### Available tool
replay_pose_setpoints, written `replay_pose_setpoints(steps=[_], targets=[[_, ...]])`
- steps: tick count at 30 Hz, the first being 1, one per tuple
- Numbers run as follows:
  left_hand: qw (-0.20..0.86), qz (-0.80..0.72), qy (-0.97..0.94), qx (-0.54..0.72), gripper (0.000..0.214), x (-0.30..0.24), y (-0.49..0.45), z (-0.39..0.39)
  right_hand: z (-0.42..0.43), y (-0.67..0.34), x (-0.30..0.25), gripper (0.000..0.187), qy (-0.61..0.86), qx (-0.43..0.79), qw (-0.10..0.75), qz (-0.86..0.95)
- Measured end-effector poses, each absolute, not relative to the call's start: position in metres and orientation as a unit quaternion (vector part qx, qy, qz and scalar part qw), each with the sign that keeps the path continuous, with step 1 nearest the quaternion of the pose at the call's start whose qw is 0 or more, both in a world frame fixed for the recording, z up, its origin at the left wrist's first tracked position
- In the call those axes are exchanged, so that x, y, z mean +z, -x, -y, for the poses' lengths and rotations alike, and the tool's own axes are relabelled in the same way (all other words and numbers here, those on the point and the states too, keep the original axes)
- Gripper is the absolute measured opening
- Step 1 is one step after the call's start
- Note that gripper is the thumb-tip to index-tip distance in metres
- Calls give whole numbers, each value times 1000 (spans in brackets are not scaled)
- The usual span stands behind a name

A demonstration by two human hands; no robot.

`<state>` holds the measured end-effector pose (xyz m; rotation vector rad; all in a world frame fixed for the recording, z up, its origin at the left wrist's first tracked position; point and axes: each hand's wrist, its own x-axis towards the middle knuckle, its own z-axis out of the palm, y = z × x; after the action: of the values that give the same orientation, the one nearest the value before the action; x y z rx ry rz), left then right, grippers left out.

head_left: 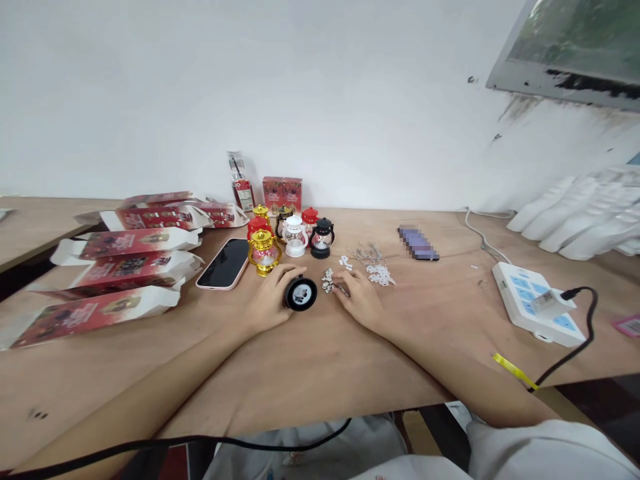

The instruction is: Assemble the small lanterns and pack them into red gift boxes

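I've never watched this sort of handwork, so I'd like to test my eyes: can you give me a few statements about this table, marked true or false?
1. The left hand holds a round black item. True.
2. The white lantern lies on its side. False: the white lantern stands upright.
3. Two small red boxes stand side by side near the wall. True.
4. The right hand holds a phone. False: the right hand is beside some small pieces.
5. A plug sits in the power strip. True.
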<state>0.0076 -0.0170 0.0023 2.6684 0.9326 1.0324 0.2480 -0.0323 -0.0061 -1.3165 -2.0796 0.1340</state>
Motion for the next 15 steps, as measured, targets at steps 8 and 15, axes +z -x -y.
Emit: replay_pose_setpoints(steps=[8, 15], targets=[[77, -309, -880, 353, 70, 5, -10, 19, 31, -247, -4, 14, 499, 46, 334, 798], [72, -301, -886, 346, 71, 7, -9, 21, 29, -248, -9, 18, 467, 23, 357, 809]])
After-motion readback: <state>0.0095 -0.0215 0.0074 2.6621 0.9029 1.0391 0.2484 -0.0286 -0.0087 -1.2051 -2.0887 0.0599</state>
